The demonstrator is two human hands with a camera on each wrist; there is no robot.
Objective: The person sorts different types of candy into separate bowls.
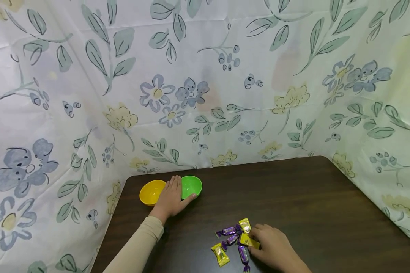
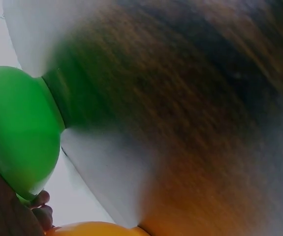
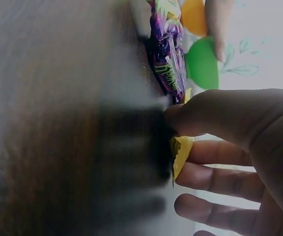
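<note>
A yellow bowl [image 1: 151,193] and a green bowl [image 1: 192,185] stand side by side near the table's far left corner. Across their adjoining rims lies my left hand [image 1: 171,198], fingers straight, thumb along the green bowl's near side. At the front, my right hand [image 1: 274,244] pinches a yellow-wrapped candy [image 1: 248,241] between thumb and fingers; the right wrist view shows part of its wrapper [image 3: 181,153] between them. Around it lie several purple-wrapped candies [image 1: 243,254] and two more yellow candies, one behind [image 1: 245,225] and one to the left [image 1: 220,254].
The dark brown wooden table [image 1: 294,197] has its far edge against a white cloth [image 1: 225,94] printed with leaves and flowers, which also hangs along both sides. The candies lie in front of the bowls and to their right.
</note>
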